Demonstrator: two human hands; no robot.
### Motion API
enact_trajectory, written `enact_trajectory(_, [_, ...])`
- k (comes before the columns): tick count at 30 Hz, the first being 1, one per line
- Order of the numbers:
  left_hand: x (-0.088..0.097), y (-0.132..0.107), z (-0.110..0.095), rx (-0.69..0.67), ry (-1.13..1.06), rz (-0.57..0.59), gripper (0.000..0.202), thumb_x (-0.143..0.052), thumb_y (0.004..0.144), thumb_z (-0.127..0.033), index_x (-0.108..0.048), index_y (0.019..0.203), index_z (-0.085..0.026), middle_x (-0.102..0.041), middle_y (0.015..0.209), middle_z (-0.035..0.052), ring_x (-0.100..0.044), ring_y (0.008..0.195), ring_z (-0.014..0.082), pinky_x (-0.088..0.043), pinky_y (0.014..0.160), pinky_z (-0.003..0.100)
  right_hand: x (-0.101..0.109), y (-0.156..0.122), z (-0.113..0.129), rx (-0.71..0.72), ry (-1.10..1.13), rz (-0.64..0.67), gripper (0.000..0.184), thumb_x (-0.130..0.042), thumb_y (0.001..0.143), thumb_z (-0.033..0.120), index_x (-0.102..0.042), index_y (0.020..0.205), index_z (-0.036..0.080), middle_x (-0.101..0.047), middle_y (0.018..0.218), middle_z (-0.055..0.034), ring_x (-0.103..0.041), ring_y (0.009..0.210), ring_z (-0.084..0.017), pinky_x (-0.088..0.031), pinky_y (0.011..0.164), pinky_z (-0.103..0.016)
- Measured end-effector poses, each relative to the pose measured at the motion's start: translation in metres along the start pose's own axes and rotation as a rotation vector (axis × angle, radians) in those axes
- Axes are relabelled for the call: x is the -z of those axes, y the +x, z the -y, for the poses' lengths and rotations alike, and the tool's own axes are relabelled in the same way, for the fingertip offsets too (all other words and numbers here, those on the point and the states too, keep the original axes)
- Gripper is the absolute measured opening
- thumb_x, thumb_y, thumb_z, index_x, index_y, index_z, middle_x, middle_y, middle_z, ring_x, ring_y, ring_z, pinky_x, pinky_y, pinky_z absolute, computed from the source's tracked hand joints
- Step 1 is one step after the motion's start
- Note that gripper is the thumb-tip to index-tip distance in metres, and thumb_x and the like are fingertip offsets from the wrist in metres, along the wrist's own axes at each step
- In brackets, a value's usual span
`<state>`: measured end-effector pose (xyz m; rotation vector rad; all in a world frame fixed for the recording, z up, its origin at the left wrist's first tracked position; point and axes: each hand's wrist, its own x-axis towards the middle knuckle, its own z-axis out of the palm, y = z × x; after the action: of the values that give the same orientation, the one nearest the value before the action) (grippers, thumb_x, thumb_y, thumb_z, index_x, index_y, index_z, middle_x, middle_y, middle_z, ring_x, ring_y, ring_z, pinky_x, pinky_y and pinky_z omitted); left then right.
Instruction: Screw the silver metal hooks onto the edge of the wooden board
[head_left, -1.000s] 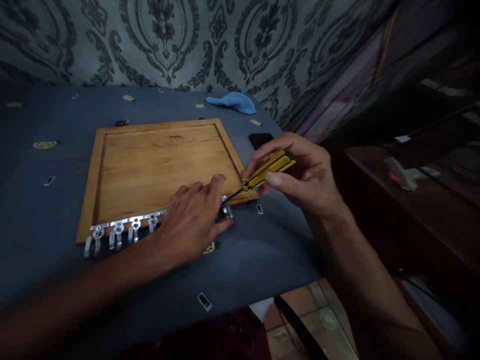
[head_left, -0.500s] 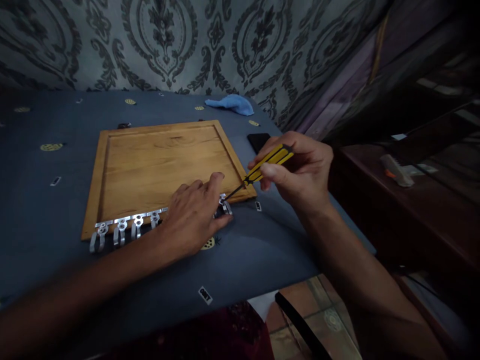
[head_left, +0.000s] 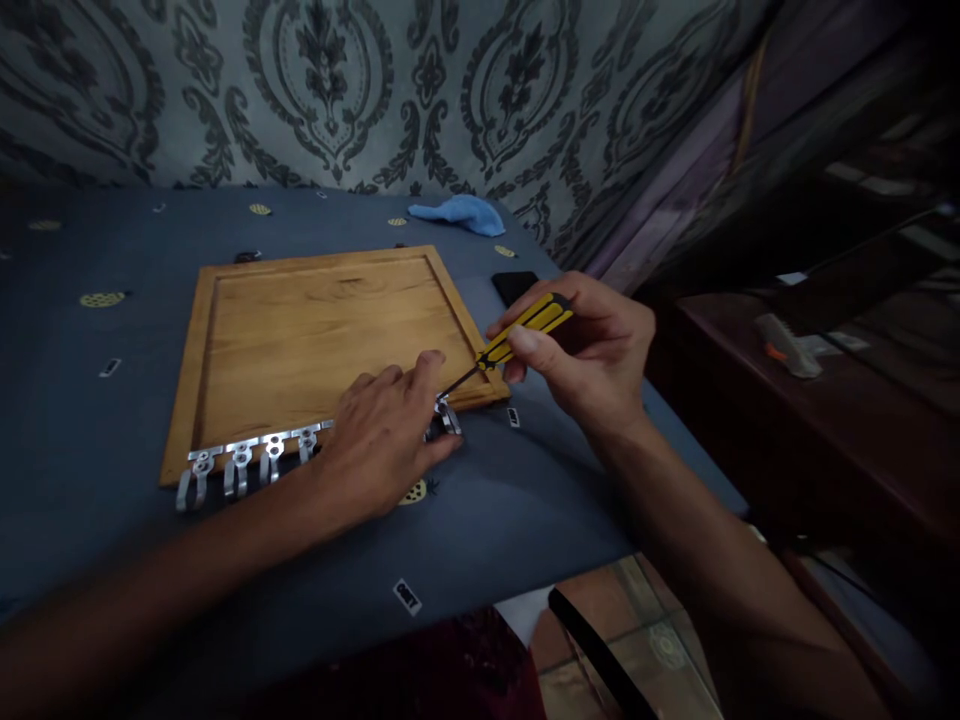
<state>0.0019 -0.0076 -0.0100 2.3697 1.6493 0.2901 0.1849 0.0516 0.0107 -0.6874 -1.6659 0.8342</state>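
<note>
A metal hook rail (head_left: 273,442) with several double hooks lies along the near edge of a framed wooden board (head_left: 322,335). My left hand (head_left: 386,430) is clasped over the right part of this rail, fingers on the board and thumb on the near side, hiding the hooks beneath it. Between the thumb and fingers of my right hand (head_left: 592,345) is a screwdriver (head_left: 529,328) with a yellow and black handle. Its shaft slants down left to the rail's right end, beside the last hook. Whether the tip sits in a screw is too small to tell.
Behind the board, a blue cloth (head_left: 463,213) lies on the dark patterned tablecloth (head_left: 525,520). A flat black object (head_left: 514,287) rests right of the board, partly behind my right hand. A dark red surface (head_left: 825,430) stands farther right.
The screwdriver handle and my right hand have shifted slightly left and turned a little. My left hand stays on the rail; the whole view has moved slightly.
</note>
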Motion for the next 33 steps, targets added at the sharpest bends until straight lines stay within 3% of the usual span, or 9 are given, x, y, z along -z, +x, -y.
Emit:
enact_trajectory(10, [0.0,-0.001,0.001,-0.016,0.001,-0.001,0.061,-0.069,0.087,-0.037,-0.035,0.134,-0.018,-0.068,0.108,0.0073,-0.065,0.098,0.0277,-0.05,0.088,0.043,0.001,-0.001,0.0,-0.009,-0.054,0.059,0.03,-0.085,0.073,0.045,-0.067,0.075,0.022,-0.067,0.071,0.0008,-0.057,0.05,-0.01,-0.05,0.044,-0.024])
enact_trajectory(19, [0.001,-0.001,-0.001,-0.01,0.019,-0.008,0.055,-0.068,0.088,-0.038,-0.036,0.129,-0.02,-0.068,0.106,0.0078,-0.065,0.096,0.0278,-0.05,0.086,0.042,0.01,0.0,0.006,0.06,-0.079,0.268,0.019,-0.08,0.08,0.037,-0.079,0.091,0.021,-0.075,0.085,-0.0045,-0.068,0.075,-0.017,-0.055,0.064,-0.029])
enact_trajectory(24, [0.002,-0.002,-0.001,-0.017,0.012,-0.01,0.056,-0.068,0.089,-0.039,-0.035,0.13,-0.019,-0.067,0.105,0.007,-0.065,0.096,0.0274,-0.05,0.086,0.041,0.005,0.001,0.002,0.092,-0.07,0.193,0.023,-0.086,0.073,0.04,-0.075,0.078,0.02,-0.069,0.073,-0.0015,-0.06,0.062,-0.013,-0.049,0.055,-0.027])
enact_trajectory(28, [0.003,-0.002,-0.002,0.001,0.011,0.013,0.054,-0.068,0.089,-0.037,-0.038,0.13,-0.018,-0.068,0.107,0.0078,-0.065,0.096,0.0267,-0.05,0.086,0.041,-0.002,0.001,-0.003,0.086,-0.095,0.06,0.039,-0.089,0.065,0.048,-0.061,0.063,0.022,-0.061,0.064,0.0022,-0.053,0.058,-0.011,-0.045,0.051,-0.025])
enact_trajectory(33, [0.003,-0.001,-0.002,0.001,-0.003,0.001,0.06,-0.07,0.087,-0.038,-0.036,0.133,-0.018,-0.069,0.109,0.0079,-0.065,0.099,0.0278,-0.05,0.087,0.042,-0.005,0.002,-0.009,0.0,-0.037,0.005,0.044,-0.089,0.062,0.054,-0.057,0.065,0.022,-0.059,0.064,0.0029,-0.052,0.057,-0.011,-0.046,0.048,-0.025])
